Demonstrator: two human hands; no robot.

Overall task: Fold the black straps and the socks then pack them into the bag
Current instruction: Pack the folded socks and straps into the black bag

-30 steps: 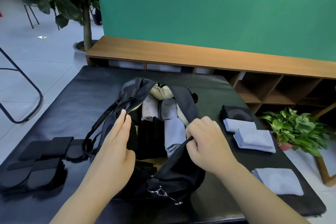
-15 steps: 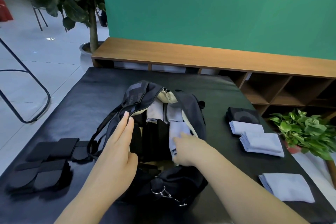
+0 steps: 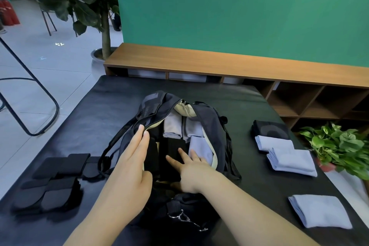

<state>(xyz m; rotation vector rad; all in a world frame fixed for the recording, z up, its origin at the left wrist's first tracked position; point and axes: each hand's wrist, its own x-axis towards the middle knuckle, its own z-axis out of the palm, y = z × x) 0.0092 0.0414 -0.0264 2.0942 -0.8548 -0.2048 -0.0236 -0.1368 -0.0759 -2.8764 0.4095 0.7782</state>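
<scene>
Desk [image 3: 111,110]: black top; it carries my bag in the middle, straps on the left, socks on the right.
Bag [image 3: 211,126]: dark, zip wide open, cream lining showing; inside I see grey-blue folded socks at the far end and black folded pieces nearer me.
Socks outside [image 3: 291,162]: three light-blue folded piles on the right side of the desk, well apart from the bag, plus a dark folded pile [image 3: 269,129] just beyond them.
Black straps [image 3: 50,191]: folded pads in a loose group at the left of the desk, not yet packed.
My left hand [image 3: 131,170]: fingers straight and together, flat against the bag's left rim, holding the mouth open.
My right hand [image 3: 191,168]: fingers spread and straight, reaching into the bag and pressing on the black pieces and the blue sock beside them.
Step as I judge it: settling what is packed. I should press evenly, push the pieces snug toward the far end and keep their folds closed, while my left hand keeps the rim pulled outward, so room stays for the rest.
</scene>
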